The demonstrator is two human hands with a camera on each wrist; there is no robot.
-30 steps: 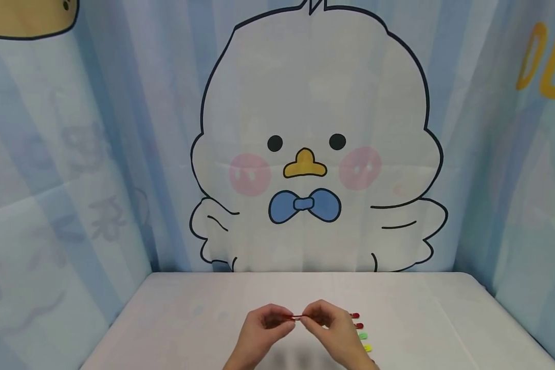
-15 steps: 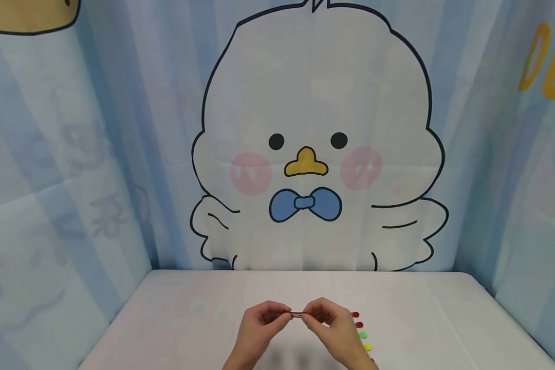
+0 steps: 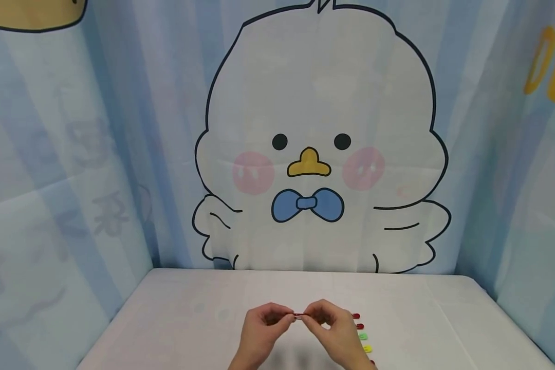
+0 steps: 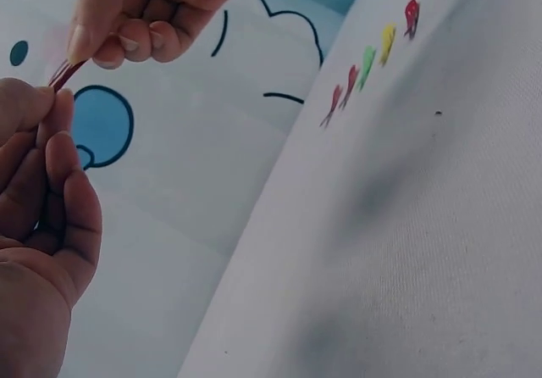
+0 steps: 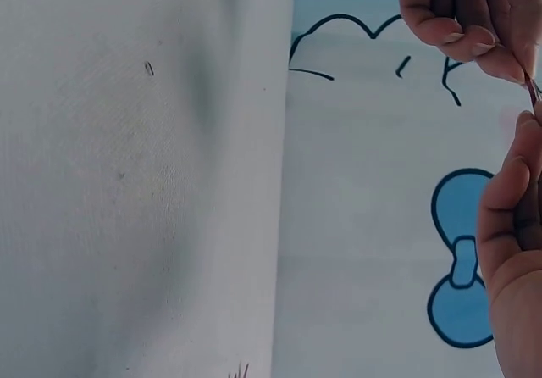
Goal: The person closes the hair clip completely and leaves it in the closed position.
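Observation:
Above the table, both hands meet at a slim dark red hair clip (image 3: 298,316), thin and partly covered by fingertips. My left hand (image 3: 261,331) pinches one end between thumb and index finger, and my right hand (image 3: 330,331) pinches the other. In the left wrist view two thin strands of the clip (image 4: 64,75) show between the fingertips. Right of the right hand, small clips lie in a row: a red clip (image 4: 412,18), a yellow clip (image 4: 388,43), a green clip (image 4: 367,67) and two more red clips (image 4: 340,96). In the head view the right hand partly hides them.
A white-covered table (image 3: 203,308) spreads beneath the hands, its far edge meeting a curtain (image 3: 314,241) printed with a white bird and blue bow tie. Blue striped curtains (image 3: 51,231) stand at both sides.
Both hands stay nearly in place, still pinching the red clip, with only slight shifts of the fingers. The head view has tilted a little.

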